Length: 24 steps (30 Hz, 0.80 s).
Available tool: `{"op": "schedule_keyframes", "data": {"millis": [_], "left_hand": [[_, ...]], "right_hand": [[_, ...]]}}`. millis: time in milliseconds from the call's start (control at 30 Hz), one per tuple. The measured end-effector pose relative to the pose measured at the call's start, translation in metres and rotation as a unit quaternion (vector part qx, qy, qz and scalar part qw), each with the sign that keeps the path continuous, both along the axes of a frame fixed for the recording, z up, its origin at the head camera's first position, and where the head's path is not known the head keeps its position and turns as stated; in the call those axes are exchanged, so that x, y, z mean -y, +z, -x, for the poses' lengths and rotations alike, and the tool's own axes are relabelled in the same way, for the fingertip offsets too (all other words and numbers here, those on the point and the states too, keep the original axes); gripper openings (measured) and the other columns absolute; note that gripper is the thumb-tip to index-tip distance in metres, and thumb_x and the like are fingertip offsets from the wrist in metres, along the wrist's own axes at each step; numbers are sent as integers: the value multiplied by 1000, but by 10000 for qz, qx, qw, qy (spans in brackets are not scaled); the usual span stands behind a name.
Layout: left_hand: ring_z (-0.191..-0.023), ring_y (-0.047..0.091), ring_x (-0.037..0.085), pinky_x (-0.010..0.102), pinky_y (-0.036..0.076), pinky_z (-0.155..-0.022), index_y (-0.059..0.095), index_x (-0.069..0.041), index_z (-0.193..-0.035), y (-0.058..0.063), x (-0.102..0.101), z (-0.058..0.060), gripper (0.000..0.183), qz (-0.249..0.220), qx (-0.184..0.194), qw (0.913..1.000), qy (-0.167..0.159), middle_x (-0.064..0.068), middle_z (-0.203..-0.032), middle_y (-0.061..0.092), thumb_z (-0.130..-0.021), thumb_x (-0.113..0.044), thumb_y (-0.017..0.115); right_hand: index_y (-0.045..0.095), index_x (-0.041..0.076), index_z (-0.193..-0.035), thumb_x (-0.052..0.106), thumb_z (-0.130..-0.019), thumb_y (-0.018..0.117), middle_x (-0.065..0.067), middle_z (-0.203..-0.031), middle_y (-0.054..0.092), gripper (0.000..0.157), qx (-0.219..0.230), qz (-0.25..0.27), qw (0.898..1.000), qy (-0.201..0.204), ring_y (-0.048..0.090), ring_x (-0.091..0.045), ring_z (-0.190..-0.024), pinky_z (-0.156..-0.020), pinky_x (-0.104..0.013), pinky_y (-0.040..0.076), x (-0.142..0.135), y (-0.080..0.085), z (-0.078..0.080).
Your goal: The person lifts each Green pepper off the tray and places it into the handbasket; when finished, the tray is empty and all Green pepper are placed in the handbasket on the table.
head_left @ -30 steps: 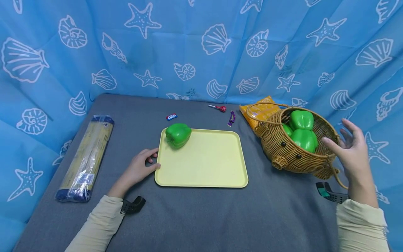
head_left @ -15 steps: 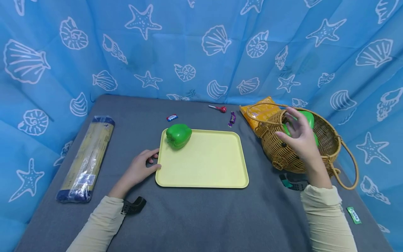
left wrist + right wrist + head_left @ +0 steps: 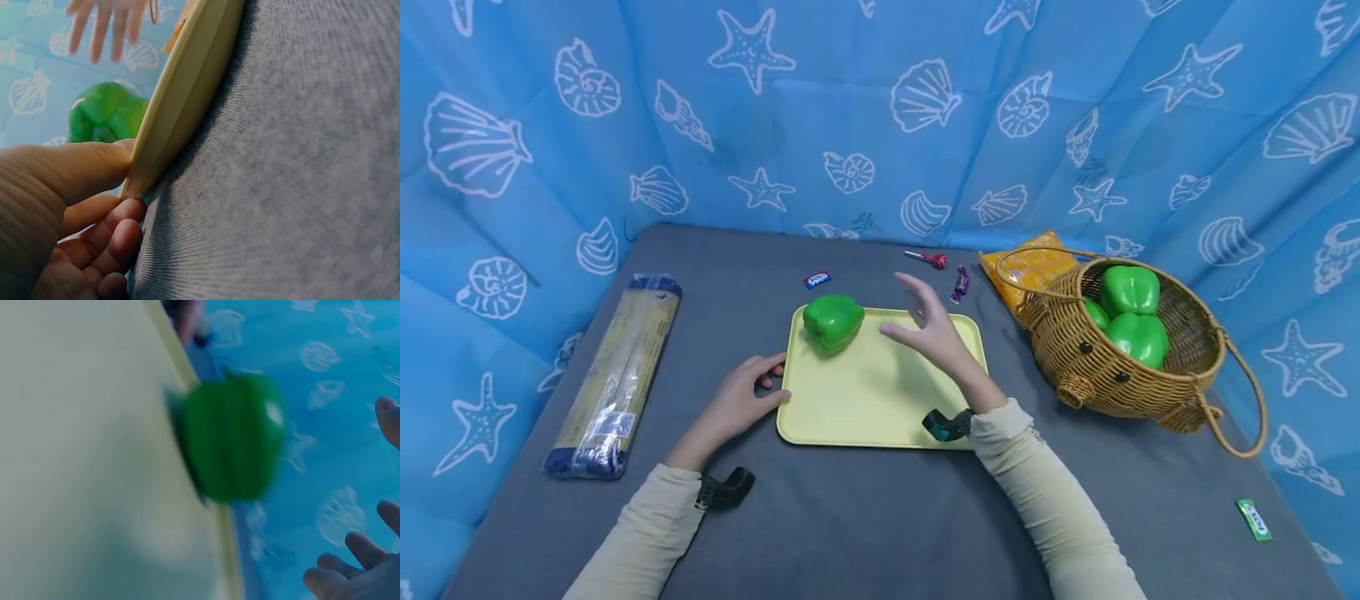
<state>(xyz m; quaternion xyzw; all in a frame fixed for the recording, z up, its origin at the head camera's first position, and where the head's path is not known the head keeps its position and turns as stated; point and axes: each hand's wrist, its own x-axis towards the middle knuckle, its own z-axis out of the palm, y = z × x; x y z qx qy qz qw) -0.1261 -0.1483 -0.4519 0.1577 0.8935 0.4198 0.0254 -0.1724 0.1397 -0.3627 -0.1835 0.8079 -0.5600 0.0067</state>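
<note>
A green bell pepper [image 3: 833,323] lies in the far left corner of the pale yellow tray [image 3: 842,408]. At the tray's left edge my left hand [image 3: 739,404] holds the rim; in the left wrist view the thumb [image 3: 94,167] and index finger touch that rim [image 3: 178,106]. My right hand [image 3: 934,332] hovers over the right half of the tray, fingers spread and holding nothing, a short way right of the pepper. Several more green peppers [image 3: 1138,340] sit in the wicker basket [image 3: 1051,354] at the right.
A long clear packet with blue ends [image 3: 613,375] lies at the left. Beyond the tray are a small blue-and-red candy [image 3: 817,279], a red lollipop [image 3: 938,261] and a purple candy [image 3: 960,285]. An orange bag [image 3: 1037,260] lies behind the basket; a green wrapped candy [image 3: 1253,520] lies front right.
My right hand has moved left, from beside the basket across its opening to above the tray, with nothing in it. The left hand stays at the tray's edge.
</note>
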Motion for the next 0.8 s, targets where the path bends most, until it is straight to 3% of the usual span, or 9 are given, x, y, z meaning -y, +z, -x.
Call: {"op": "schedule_keyframes", "data": {"millis": [167, 300, 467, 633, 800], "left_hand": [[-81, 47, 13, 33, 39, -72, 45, -5, -130, 0, -1, 0, 57, 53, -13, 10000, 36, 2, -99, 53, -79, -18, 67], [-80, 48, 13, 33, 39, -73, 46, -4, -129, 0, -1, 1, 56, 70, -46, 10000, 36, 3, -98, 54, -79, -18, 67], [-80, 48, 12, 32, 39, -72, 46, -4, -129, 0, -3, 2, 56, 88, -81, 9999, -3, 2, -98, 54, -79, -18, 68], [-80, 48, 12, 32, 39, -72, 46, -4, -129, 0, -4, 3, 56, 25, -117, 9999, -49, 2, -98, 54, -79, -19, 67], [-80, 47, 13, 33, 39, -72, 46, -4, -129, -1, 0, 1, 56, -7, -106, 9999, -9, 3, -98, 53, -79, -17, 67]], "right_hand": [[28, 18, -139, 24, -71, 75, -6, -142, 22, 83, 264, -447, 9985, -160, 25, -30, -128, -100, -46, 27, 35, -34, 16], [26, 18, -140, 31, -65, 78, -8, -144, 16, 92, 295, -979, 9940, -382, 25, -26, -129, -99, -46, 29, 57, -49, 20], [23, 13, -140, 31, -65, 79, -16, -144, 11, 95, 239, -1278, 9901, -521, 27, -30, -127, -97, -45, 32, 70, -58, 21], [21, 14, -141, 33, -67, 77, -13, -136, 24, 95, 369, -1201, 9892, -760, 40, -25, -115, -91, -41, 39, 74, -61, 21], [23, 16, -140, 33, -68, 75, -11, -131, 30, 90, 576, -1087, 9895, -757, 44, -23, -109, -88, -38, 41, 78, -64, 22]]}}
